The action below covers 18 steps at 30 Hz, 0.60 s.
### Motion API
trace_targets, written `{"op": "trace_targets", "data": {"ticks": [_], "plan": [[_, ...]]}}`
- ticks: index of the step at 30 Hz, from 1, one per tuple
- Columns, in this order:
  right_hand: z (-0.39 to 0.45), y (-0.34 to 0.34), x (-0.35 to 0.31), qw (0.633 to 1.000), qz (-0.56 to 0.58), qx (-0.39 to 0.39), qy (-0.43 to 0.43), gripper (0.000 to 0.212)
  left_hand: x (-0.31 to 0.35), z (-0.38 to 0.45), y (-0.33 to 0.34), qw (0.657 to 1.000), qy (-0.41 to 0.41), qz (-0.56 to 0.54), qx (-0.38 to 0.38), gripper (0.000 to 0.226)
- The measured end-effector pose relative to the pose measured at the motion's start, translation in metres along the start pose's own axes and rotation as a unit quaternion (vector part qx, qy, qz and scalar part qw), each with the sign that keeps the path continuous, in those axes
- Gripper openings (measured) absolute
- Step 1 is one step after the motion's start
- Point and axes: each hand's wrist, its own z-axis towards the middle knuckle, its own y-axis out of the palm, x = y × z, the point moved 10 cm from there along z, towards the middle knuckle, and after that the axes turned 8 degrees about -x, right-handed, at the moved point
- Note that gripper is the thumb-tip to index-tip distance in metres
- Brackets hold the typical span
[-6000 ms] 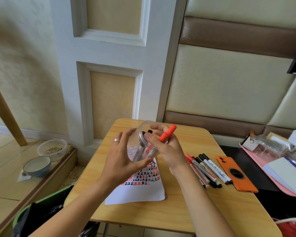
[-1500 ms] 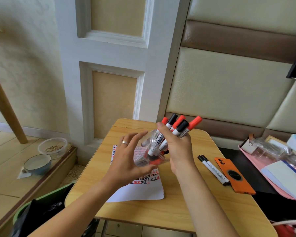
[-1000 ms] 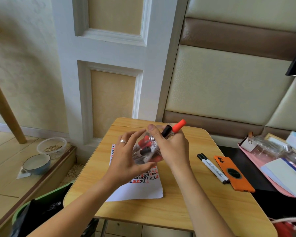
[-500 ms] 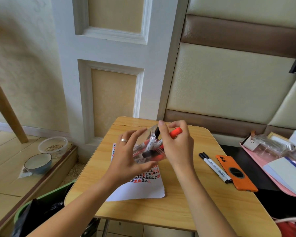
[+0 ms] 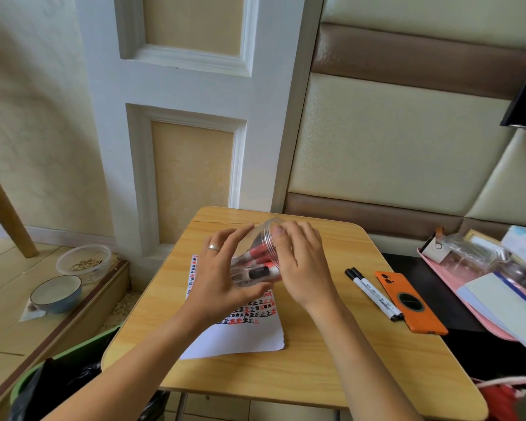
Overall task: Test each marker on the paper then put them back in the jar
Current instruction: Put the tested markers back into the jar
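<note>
**op_remote:** Right hand [image 5: 301,265] is what changed on my feed. A second ago it was feeding a red and a black marker in with the caps sticking out past the rim; now the fingers lie loosely over the mouth of the jar [image 5: 257,256] and nothing pokes out. Left hand [image 5: 217,278] stays curled round the jar's body, holding it tilted above the paper [image 5: 240,332].

**benchwatch:** So that bundle's home?

**op_remote:** Looks like it, red and black markers [image 5: 255,264] show through the plastic. I'd say not finished though: two black markers [image 5: 372,293] lie on the counter [image 5: 331,369] beside the orange phone [image 5: 410,302], well apart from the jar.
</note>
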Motion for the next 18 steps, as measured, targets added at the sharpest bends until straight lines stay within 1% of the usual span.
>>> {"op": "trace_targets", "data": {"ticks": [2, 4, 5, 7, 9, 11, 13, 16, 18], "plan": [[-0.002, -0.015, 0.011, 0.999, -0.001, 0.051, -0.002, 0.035, 0.003, 0.003, 0.006, 1.0, -0.001, 0.019, -0.017, 0.101], [-0.005, -0.026, 0.028, 0.996, -0.012, 0.086, 0.009, 0.011, 0.009, 0.005, 0.015, 0.997, 0.015, 0.067, -0.034, 0.102], [-0.006, -0.031, 0.039, 0.995, -0.022, 0.095, 0.022, 0.007, 0.012, 0.006, 0.021, 0.994, 0.025, 0.093, -0.043, 0.102], [-0.012, -0.042, 0.067, 0.99, -0.048, 0.111, 0.073, 0.006, 0.019, 0.006, 0.033, 0.988, 0.041, 0.137, -0.064, 0.102], [-0.019, -0.051, 0.102, 0.975, -0.126, 0.107, 0.148, 0.006, 0.025, 0.006, 0.046, 0.981, 0.054, 0.167, -0.082, 0.096], [-0.028, -0.054, 0.139, 0.946, -0.22, 0.064, 0.231, 0.018, 0.028, 0.007, 0.055, 0.977, 0.058, 0.182, -0.094, 0.092], [-0.035, -0.054, 0.167, 0.917, -0.287, 0.017, 0.278, 0.031, 0.028, 0.008, 0.06, 0.974, 0.053, 0.195, -0.098, 0.092], [-0.043, -0.047, 0.198, 0.89, -0.32, -0.044, 0.323, 0.043, 0.026, 0.009, 0.064, 0.972, 0.056, 0.205, -0.1, 0.095], [-0.046, -0.041, 0.208, 0.883, -0.321, -0.062, 0.336, 0.044, 0.025, 0.01, 0.063, 0.971, 0.06, 0.209, -0.096, 0.096]]}}
